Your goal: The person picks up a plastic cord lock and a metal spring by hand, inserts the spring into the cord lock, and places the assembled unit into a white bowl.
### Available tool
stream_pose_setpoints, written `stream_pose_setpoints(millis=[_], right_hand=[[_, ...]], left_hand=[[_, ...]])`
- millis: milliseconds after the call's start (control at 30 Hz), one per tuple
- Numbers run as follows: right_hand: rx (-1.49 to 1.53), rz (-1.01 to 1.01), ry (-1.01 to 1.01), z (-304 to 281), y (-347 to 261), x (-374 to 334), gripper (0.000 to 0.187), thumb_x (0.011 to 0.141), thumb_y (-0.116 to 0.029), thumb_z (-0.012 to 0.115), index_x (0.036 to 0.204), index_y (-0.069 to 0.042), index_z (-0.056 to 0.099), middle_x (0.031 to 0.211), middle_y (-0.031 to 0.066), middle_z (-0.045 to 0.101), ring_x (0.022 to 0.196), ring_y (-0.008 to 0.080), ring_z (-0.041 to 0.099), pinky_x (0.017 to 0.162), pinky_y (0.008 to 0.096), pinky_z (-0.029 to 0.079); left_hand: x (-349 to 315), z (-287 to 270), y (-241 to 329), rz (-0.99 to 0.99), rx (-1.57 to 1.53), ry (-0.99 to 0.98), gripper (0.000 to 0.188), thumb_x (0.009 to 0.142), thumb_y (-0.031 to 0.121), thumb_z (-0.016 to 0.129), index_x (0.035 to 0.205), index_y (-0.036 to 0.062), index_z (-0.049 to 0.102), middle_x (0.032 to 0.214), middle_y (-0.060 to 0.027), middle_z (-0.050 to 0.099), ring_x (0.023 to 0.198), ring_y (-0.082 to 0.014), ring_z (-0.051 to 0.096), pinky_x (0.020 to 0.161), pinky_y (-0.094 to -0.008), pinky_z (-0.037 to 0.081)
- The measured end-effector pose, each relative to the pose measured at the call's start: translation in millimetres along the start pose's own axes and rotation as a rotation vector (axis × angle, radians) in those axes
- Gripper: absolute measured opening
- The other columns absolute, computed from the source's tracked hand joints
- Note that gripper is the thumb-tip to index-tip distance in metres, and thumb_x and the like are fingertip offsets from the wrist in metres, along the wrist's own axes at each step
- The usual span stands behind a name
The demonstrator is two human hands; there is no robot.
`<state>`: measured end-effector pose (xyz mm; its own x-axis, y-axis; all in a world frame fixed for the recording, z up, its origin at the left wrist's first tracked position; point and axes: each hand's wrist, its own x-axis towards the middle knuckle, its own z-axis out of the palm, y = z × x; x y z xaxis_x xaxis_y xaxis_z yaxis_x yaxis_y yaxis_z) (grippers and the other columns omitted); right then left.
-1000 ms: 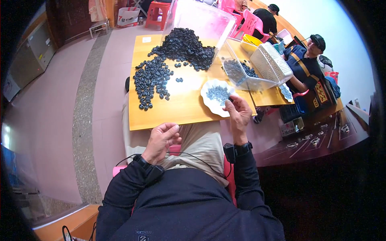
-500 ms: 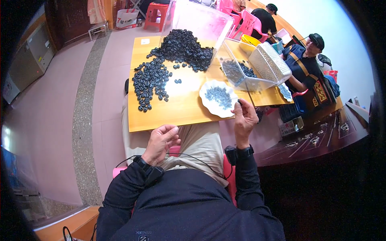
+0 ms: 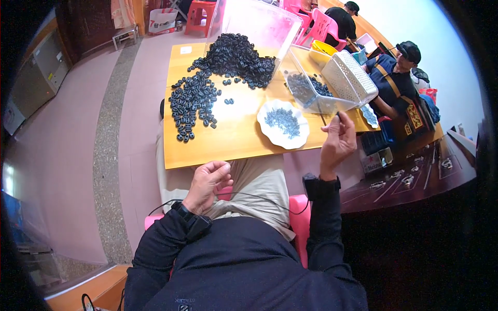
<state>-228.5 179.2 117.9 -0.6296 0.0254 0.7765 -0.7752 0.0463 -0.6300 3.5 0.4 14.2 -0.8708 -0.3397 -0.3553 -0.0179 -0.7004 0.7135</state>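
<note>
My right hand is raised past the table's near right edge, below the clear box. Thumb and finger are pinched on a small black oval piece. My left hand stays over my lap just off the front edge, fingers curled and thumb pressed to the fingertips; whatever they hold, if anything, is too small to make out. On the table a white scalloped dish holds many tiny grey-blue parts. Black oval pieces with holes lie spread at the left, with a taller heap behind.
A clear plastic box with black pieces stands at the right, a white perforated basket against it. Behind the heap is a large clear bin. Across the table's right end sits another person. A yellow bowl stands farther back.
My right hand has moved right and up, away from the dish toward the clear box, carrying the black piece. My left hand has stayed in place.
</note>
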Motion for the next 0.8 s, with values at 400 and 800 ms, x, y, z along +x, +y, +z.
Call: stream_pose_setpoints(millis=[400,800], right_hand=[[-0.179,0.340,-0.236,20.8,100.5,120.7,0.026,0.089,-0.011,0.061,0.109,0.005,0.065,0.078,0.0045,0.065,0.055,0.0079,0.057,0.050,0.0214,0.047],[0.088,0.266,-0.578,70.3,85.6,20.5,0.018,0.087,-0.008,0.064,0.100,0.002,0.070,0.073,0.0075,0.068,0.055,0.0094,0.060,0.048,0.0218,0.046]], left_hand=[[0.4,-1.5,0.2,-0.002,-0.006,0.025,0.011,0.092,0.015,0.063,0.098,0.0053,0.063,0.081,0.0004,0.061,0.073,-0.0084,0.061,0.071,-0.0258,0.057],[2.4,-2.1,-1.9,0.006,-0.023,0.021,0.011,0.092,0.015,0.063,0.097,0.0050,0.062,0.081,-0.0008,0.062,0.073,-0.0097,0.061,0.071,-0.0267,0.056]])
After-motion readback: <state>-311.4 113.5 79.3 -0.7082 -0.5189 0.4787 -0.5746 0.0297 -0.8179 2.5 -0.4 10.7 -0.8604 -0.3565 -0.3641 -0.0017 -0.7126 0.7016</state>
